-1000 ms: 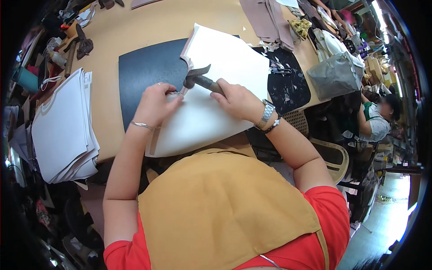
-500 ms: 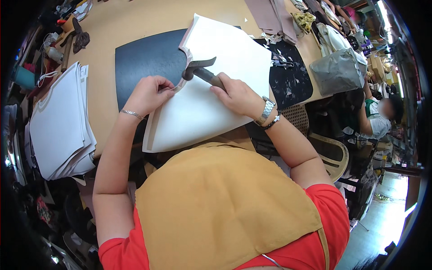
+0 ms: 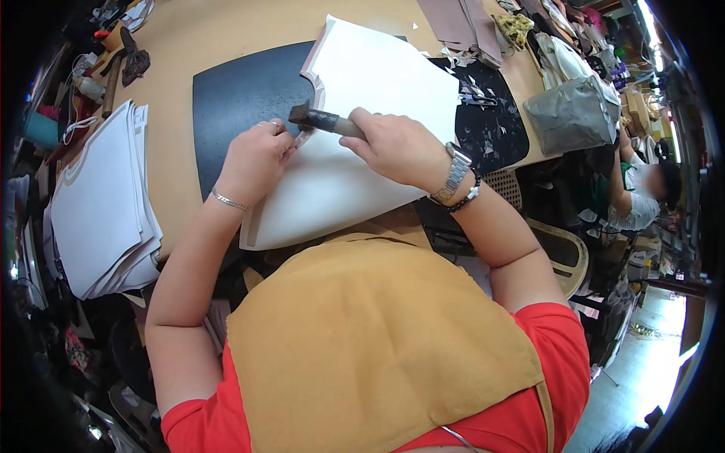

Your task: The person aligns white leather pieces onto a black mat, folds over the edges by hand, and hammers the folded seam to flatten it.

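A large white leather-like sheet (image 3: pixel 385 83), with a folded pinkish border along its curved left edge, lies over a dark mat (image 3: pixel 238 98). At the inward curve of that edge my left hand (image 3: pixel 257 162) is closed, its fingers pinching the border; the fingertips are partly hidden. My right hand (image 3: pixel 408 151) grips the wooden handle of a hammer (image 3: pixel 326 121) above the sheet. The hammer's dark head points left, just over the curved edge and close to my left fingers. Whether it touches the border I cannot tell.
A stack of white cut sheets (image 3: pixel 98 204) overhangs the table's left side. On the right lie a black board (image 3: pixel 491 124) strewn with scraps and a grey bag (image 3: pixel 570 117). Brownish sheets (image 3: pixel 461 30) lie at the back. A person (image 3: pixel 642 196) sits at far right.
The hammer has turned in my right hand, its head now farther left and its long curved end no longer showing. My left hand has rolled over, knuckles up, at the edge.
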A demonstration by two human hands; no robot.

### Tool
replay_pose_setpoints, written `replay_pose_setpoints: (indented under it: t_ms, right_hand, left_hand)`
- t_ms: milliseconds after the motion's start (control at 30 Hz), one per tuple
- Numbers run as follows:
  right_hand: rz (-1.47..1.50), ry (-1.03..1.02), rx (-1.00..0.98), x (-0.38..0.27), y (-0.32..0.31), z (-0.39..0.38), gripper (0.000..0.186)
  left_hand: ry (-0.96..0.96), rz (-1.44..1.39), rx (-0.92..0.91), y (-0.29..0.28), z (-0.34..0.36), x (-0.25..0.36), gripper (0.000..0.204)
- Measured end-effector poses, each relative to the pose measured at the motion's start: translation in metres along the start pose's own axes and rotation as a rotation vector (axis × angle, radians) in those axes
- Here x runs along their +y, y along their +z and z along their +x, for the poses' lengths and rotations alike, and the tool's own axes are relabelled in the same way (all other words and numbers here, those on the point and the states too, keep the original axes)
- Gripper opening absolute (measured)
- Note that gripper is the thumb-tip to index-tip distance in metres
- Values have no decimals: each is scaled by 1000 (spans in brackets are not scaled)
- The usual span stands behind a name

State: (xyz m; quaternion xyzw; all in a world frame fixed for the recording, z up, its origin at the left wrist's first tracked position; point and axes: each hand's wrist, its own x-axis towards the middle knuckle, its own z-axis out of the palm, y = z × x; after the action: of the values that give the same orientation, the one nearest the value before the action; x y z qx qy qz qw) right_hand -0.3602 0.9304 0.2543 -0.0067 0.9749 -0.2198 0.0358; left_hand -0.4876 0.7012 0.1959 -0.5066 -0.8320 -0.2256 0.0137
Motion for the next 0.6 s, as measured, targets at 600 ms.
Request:
replay_pose_setpoints:
  t_ms: [600]
  right_hand:
    - [243,114,-137,20,22,-10,37]
  left_hand:
    - [-278,-473,-362,-27,13,-30,21]
